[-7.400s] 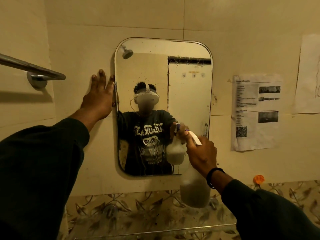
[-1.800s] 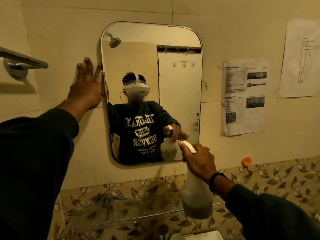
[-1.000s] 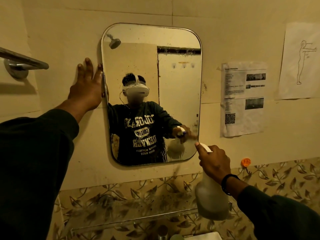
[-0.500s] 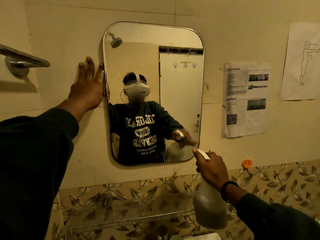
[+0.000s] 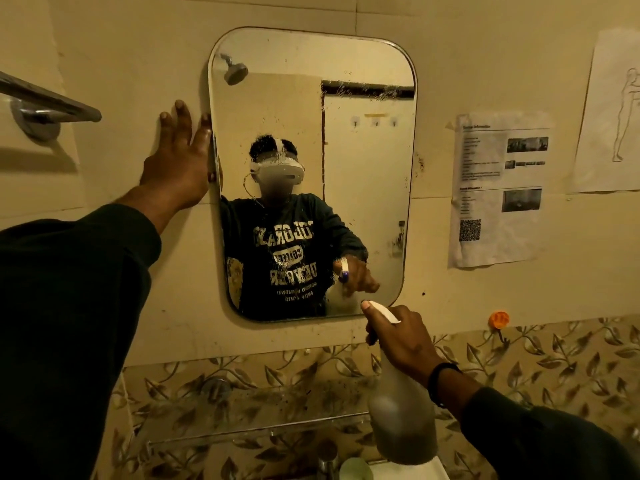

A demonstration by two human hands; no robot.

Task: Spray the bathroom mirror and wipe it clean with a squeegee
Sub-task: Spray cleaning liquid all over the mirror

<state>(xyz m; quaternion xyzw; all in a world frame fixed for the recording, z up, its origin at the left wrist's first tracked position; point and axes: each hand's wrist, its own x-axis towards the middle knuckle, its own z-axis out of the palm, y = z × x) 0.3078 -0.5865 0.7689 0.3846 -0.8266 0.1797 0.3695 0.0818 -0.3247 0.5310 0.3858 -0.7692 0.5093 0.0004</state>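
Mirror [image 5: 363, 161] on the wall, upper centre, rounded corners, glass speckled with droplets and spots. Left hand [image 5: 176, 161] at its 9 o'clock: fingers straight, palm flat on the wall, against the mirror's edge. Right hand [image 5: 403, 337] at the mirror's 5 o'clock, just below the bottom corner, wrapped round the trigger head of the spray bottle [image 5: 401, 417]; translucent body hangs below the fist. Printed sheet [image 5: 498, 188] on wall at 3 o'clock, towel bar [image 5: 48, 102] at 9 o'clock.
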